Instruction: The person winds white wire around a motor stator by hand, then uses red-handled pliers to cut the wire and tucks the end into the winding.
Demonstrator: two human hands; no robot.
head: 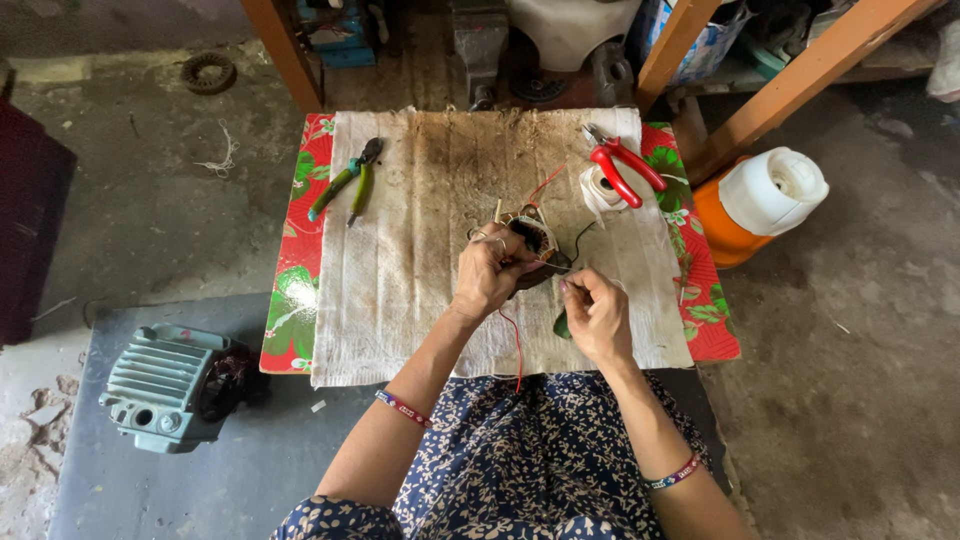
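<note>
1. Head view: the left hand point(490, 275) is clenched around a small wound coil point(530, 238) at the centre of a stained cloth point(400, 270) that covers a low table point(300, 290).
2. The right hand point(597, 318), at 4 o'clock from the coil, pinches a thin wire point(556, 266) that runs to the coil.
3. A red wire point(517, 345) hangs from beneath the left hand toward 6 o'clock.
4. Green-handled pliers point(347, 183) lie on the cloth at 10 o'clock from the coil, well apart.
5. Red-handled pliers point(625, 168) lie at 1 o'clock, resting on a white tape roll point(597, 190).
6. An orange and white jug point(765, 200) stands on the floor at 3 o'clock; a grey-green motor housing point(165, 385) lies at 8 o'clock.
</note>
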